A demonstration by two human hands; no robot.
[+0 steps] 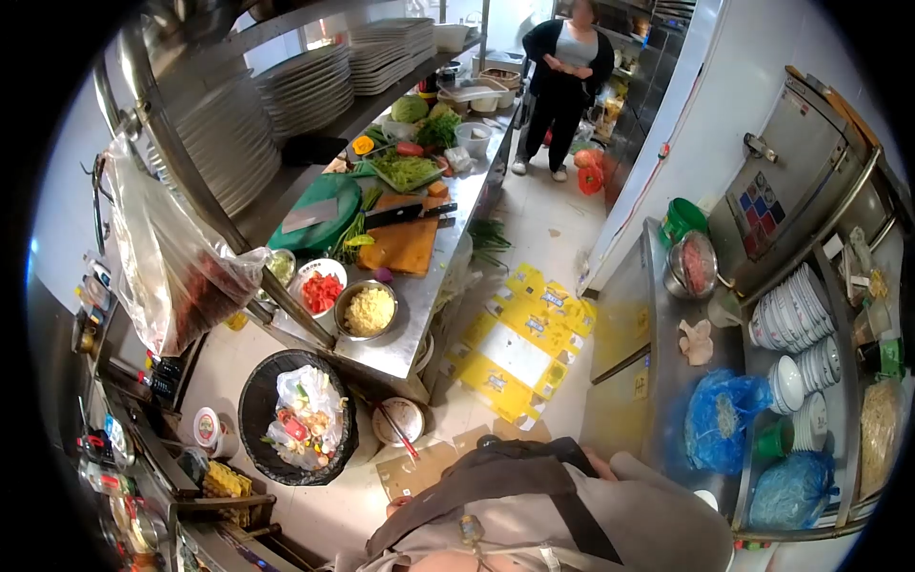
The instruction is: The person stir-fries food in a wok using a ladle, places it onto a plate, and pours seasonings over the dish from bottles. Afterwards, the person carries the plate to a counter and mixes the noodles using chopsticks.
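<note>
My left hand (398, 504) shows only as a small bit of skin at the left edge of my dark apron, low over the flattened cardboard on the floor. My right hand (600, 465) is partly visible beside my grey-brown sleeve, near the steel cabinet (620, 367); its fingers are hidden. A white bucket (398, 421) with a red-handled tool across it stands closest to my left hand. Left of that is a black-lined bin (257, 456) full of food scraps.
A steel worktable (400, 348) carries a wooden cutting board (393, 250), cleavers, vegetables, a bowl of diced red pieces (321, 290) and a bowl of chopped yellow pieces (369, 312). Yellow flattened cardboard (457, 348) covers the aisle floor. Another person (569, 71) stands at the far end.
</note>
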